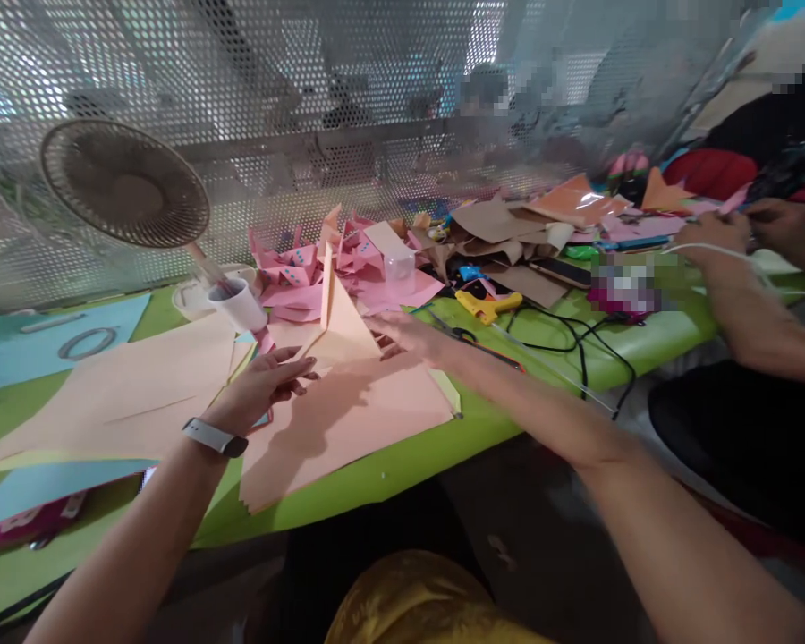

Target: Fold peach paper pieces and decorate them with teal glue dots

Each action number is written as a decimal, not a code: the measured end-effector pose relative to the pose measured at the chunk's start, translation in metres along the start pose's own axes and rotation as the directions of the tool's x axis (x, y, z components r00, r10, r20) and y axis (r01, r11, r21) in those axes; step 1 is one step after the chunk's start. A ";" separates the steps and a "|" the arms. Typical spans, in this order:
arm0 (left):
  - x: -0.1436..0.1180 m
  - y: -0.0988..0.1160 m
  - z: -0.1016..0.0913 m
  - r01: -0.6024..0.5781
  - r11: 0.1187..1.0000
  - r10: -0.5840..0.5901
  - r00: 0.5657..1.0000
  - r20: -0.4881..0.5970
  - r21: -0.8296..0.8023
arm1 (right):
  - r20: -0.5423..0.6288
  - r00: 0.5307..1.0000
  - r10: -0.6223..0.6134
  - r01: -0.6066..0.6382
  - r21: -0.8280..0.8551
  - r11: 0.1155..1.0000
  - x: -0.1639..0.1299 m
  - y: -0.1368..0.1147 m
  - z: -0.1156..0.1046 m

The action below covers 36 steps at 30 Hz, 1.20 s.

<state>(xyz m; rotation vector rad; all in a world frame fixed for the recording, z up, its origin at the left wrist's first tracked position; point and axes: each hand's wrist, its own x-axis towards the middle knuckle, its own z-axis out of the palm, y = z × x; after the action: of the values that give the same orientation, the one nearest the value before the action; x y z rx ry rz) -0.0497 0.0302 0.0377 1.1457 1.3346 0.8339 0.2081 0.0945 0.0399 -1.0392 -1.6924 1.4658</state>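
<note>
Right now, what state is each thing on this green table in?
Peach paper sheet: flat, one part folded up into a standing triangle.
Left hand: open, resting on the sheet.
Right hand: open, pressing beside the fold.
White paper cup: tilted.
Yellow glue gun: lying down, corded.

open green table edge (pixel 402 465) in front of peach sheet (pixel 349 420), paper cup (pixel 240 306) and fan (pixel 124 183) block far left, glue gun (pixel 487 306), cable (pixel 577 344), scissors (pixel 470 340) clutter right, pink paper pile (pixel 322 268) behind

Fan (pixel 124 183), glue gun (pixel 487 306) (yellow), cup (pixel 240 305).
</note>
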 end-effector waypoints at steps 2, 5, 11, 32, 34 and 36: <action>0.000 -0.008 -0.004 0.023 1.000 -0.023 0.999 0.026 -0.013 | -0.009 1.000 -0.028 0.025 -0.234 0.972 -0.015 -0.005 -0.029; -0.002 -0.018 -0.007 0.083 0.997 -0.083 0.996 0.013 0.003 | -0.102 0.983 -0.150 0.039 -0.688 0.724 -0.049 -0.001 -0.076; -0.006 -0.026 -0.013 0.136 0.991 -0.136 0.991 -0.010 -0.013 | -0.168 0.982 -0.084 -0.136 -0.944 0.301 -0.104 0.037 -0.119; -0.007 -0.030 -0.016 0.170 0.985 -0.170 0.984 -0.047 0.013 | -0.329 0.904 -0.274 -0.241 -0.920 0.311 -0.116 0.068 -0.136; -0.007 -0.029 -0.016 0.177 0.984 -0.176 0.983 -0.047 0.019 | -0.305 0.890 -0.338 -0.223 -0.939 0.261 -0.110 0.060 -0.129; -0.008 -0.028 -0.016 0.173 0.985 -0.172 0.984 -0.045 0.024 | -0.301 0.897 -0.324 -0.221 -0.940 0.260 -0.100 0.052 -0.118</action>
<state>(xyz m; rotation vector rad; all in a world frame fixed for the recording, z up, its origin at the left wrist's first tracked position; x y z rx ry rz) -0.0704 0.0174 0.0150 1.0214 1.4625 0.7188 0.3656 0.0638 0.0088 -1.7212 -2.1898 -0.1888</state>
